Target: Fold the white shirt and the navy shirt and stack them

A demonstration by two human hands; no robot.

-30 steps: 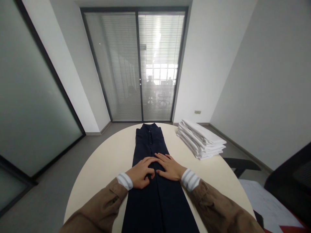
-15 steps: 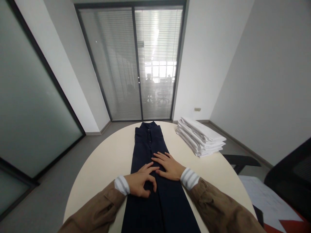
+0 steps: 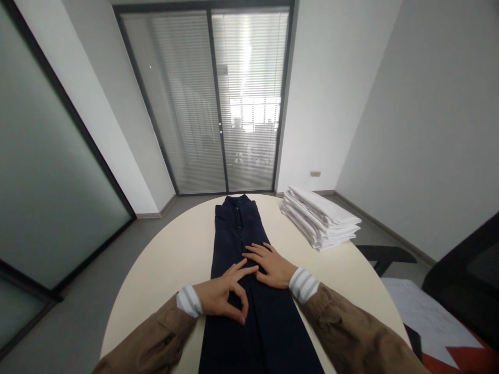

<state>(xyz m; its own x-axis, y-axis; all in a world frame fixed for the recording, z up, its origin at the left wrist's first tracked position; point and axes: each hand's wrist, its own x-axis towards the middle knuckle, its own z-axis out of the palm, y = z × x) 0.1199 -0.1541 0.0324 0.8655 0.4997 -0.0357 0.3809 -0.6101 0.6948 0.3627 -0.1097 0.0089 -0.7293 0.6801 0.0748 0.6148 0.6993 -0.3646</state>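
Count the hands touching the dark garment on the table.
2. The left hand rests on the dark garment near its middle, thumb and forefinger curled together; the right hand lies flat just beyond it.
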